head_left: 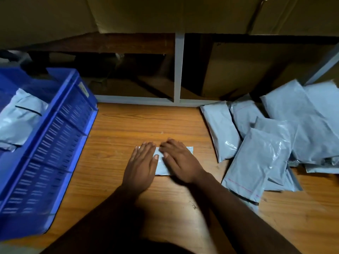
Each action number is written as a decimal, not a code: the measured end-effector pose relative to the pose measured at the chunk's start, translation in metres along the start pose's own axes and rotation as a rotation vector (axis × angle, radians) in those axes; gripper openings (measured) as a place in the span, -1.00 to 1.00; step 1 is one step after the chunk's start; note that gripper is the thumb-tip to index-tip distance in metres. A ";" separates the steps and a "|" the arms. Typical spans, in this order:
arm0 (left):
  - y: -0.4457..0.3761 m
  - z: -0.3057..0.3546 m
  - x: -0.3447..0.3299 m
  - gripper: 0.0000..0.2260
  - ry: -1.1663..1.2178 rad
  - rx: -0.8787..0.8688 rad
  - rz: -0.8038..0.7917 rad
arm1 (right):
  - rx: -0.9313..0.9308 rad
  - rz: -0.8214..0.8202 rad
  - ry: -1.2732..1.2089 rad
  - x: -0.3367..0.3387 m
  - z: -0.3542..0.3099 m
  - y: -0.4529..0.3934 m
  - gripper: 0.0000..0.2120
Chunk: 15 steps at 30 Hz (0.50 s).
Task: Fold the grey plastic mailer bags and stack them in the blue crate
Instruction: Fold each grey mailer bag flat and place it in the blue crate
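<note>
Fingers flat, both: left hand [142, 163] & right hand [180, 162] press folded mailer [161, 166], mostly hidden. Wooden table [128, 125]; dim shelving [178, 70] behind.

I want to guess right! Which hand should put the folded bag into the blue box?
Probably the left hand: it presses the folded bag on the side nearer the blue crate. The right hand sits farther away.

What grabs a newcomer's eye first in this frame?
Probably the two hands, left hand and right hand, pressing flat on a folded grey mailer mid-table. Next, the blue crate at the left, with grey bags inside, and the loose pile of mailers at the right.
</note>
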<state>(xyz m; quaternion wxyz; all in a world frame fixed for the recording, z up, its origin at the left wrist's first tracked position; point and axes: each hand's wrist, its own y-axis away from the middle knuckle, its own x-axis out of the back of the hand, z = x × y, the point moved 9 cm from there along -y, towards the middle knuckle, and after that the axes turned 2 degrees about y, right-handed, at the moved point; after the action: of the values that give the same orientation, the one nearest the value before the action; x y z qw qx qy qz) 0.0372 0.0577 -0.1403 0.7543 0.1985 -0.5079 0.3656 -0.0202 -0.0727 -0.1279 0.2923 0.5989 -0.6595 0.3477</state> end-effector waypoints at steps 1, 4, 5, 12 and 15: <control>-0.003 -0.003 -0.001 -0.51 0.002 0.004 -0.001 | -0.123 0.078 -0.023 0.008 0.007 -0.003 -0.62; -0.008 -0.008 -0.001 -0.47 -0.008 0.065 -0.004 | -0.296 0.118 0.251 0.005 0.008 -0.001 -0.58; -0.009 -0.008 -0.001 -0.46 -0.018 0.074 -0.010 | -0.303 0.090 0.338 -0.004 0.006 0.001 -0.55; -0.009 0.002 -0.009 -0.47 -0.050 -0.118 -0.006 | -0.326 0.058 0.453 -0.016 0.010 0.007 -0.52; -0.013 0.001 -0.010 -0.50 -0.069 -0.100 0.023 | -0.341 0.047 0.462 -0.018 0.010 0.003 -0.49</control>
<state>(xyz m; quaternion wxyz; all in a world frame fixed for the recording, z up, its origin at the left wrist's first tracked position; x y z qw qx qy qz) 0.0441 0.0450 -0.1478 0.7410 0.1671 -0.5535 0.3415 -0.0204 -0.0703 -0.1486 0.5230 0.4307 -0.6381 0.3658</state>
